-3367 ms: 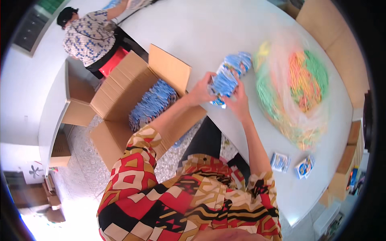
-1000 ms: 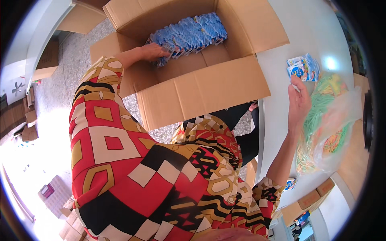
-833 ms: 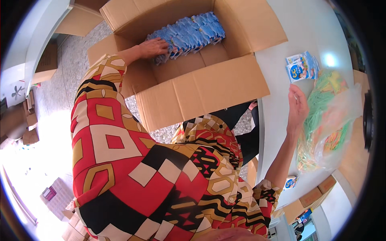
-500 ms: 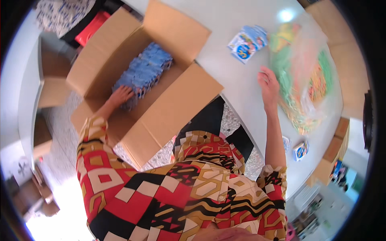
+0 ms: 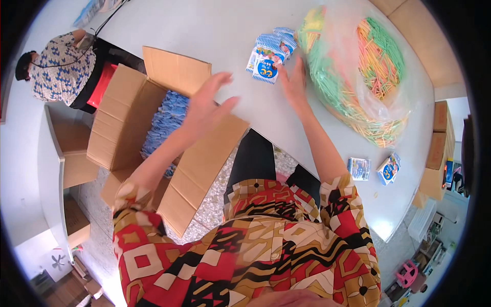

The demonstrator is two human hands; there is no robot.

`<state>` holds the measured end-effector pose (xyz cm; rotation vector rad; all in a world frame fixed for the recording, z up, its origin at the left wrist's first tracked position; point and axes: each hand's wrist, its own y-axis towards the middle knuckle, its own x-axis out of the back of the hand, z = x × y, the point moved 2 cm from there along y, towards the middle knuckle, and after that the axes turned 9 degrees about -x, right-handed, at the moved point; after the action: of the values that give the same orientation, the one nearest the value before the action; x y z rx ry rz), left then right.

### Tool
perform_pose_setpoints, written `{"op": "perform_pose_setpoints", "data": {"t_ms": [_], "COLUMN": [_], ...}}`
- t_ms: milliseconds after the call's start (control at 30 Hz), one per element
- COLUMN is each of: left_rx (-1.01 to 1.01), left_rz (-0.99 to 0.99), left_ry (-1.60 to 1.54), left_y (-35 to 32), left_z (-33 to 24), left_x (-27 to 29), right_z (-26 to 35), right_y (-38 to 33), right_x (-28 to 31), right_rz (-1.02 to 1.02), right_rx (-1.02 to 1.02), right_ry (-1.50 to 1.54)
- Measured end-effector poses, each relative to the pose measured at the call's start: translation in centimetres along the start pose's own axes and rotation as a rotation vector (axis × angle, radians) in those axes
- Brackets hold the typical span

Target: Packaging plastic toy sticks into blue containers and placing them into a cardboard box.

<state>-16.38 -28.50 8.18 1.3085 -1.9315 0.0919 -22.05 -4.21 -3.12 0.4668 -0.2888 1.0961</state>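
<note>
My left hand point(image 5: 207, 105) is raised over the right side of an open cardboard box point(image 5: 106, 135), empty, with thumb and fingers spread. Inside the box, rows of small blue-and-white packets point(image 5: 166, 120) stand packed together, partly hidden by my left forearm. On the white table, a loose pile of the same packets point(image 5: 268, 53) lies fanned out. Close by its right side is my right hand point(image 5: 295, 84), open with thumb and fingers apart. Its thumb is at the edge of the front packet; whether it touches, I cannot tell.
A large clear bag point(image 5: 353, 77) of thin green, yellow and pink sticks lies right of the pile. Two separate packets point(image 5: 359, 169) rest near the table's right end. Cardboard boxes point(image 5: 441, 117) stand beyond. Another person point(image 5: 61, 69) in a patterned top is at far left.
My left hand has come up out of the box and moved right toward the table. My right hand has moved to the packet pile. The whole view has shifted.
</note>
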Motion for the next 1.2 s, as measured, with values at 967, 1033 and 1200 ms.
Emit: {"op": "perform_pose_setpoints", "data": {"t_ms": [967,1033,1200], "left_rx": [0.221,0.226,0.309], "left_rz": [-0.376,-0.432,-0.586], "left_ry": [-0.031,-0.065,-0.567], "left_y": [14.9,14.7,14.4], "left_z": [8.8,8.3,8.5], "left_x": [-14.5,-14.6,-14.1], "right_z": [0.8,1.5,3.1], "right_y": [2.7,2.2,1.7], "right_x": [-1.7,-2.0,-1.9], "right_rz": [-0.152,-0.147,-0.060], "right_rx": [-0.116,-0.121,-0.157], "right_ry": [0.107,0.202,0.606]}}
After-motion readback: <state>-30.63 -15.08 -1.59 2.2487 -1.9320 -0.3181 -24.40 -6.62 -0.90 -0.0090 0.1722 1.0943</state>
